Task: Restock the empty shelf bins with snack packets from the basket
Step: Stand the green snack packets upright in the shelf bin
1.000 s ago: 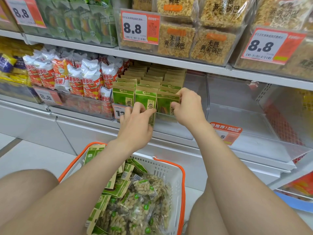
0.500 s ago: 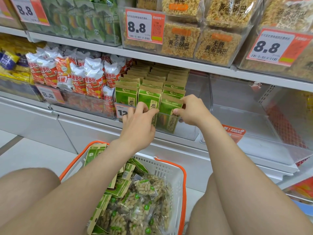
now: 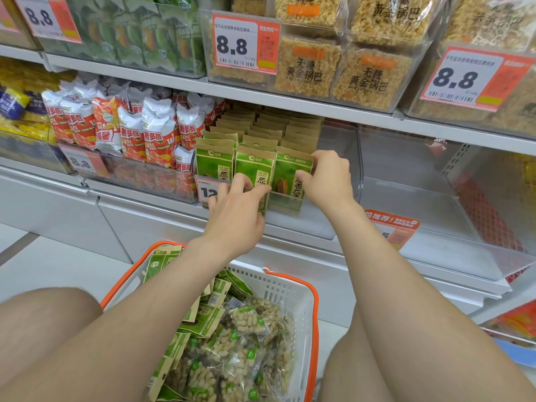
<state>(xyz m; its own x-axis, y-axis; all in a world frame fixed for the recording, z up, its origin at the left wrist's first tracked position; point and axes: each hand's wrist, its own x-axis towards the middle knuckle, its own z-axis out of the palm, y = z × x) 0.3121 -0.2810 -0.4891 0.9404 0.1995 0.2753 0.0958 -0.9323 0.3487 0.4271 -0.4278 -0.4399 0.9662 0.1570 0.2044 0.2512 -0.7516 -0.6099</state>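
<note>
Rows of green-and-tan seed packets [image 3: 214, 165] fill a clear shelf bin [image 3: 339, 158] on the middle shelf. My left hand [image 3: 236, 210] grips the front middle packet [image 3: 256, 169], which hangs partly over the bin's front lip. My right hand [image 3: 324, 177] pinches the front right packet [image 3: 287, 178] by its right edge. Below, a white basket with an orange rim [image 3: 301, 288] holds more green packets and clear bags of peanuts [image 3: 240, 343]. To the right stands an empty clear bin [image 3: 406, 175].
Red-and-white crisp bags [image 3: 130, 132] fill the bin to the left. The upper shelf carries boxes of rice crackers [image 3: 307, 68] with 8.8 price tags [image 3: 245, 43]. My bare knees frame the basket. White shelf base panels [image 3: 139, 219] run below the bins.
Both hands stay at the bin front; the right packet now stands upright in the front row and my left hand has slid slightly lower on the middle packet.
</note>
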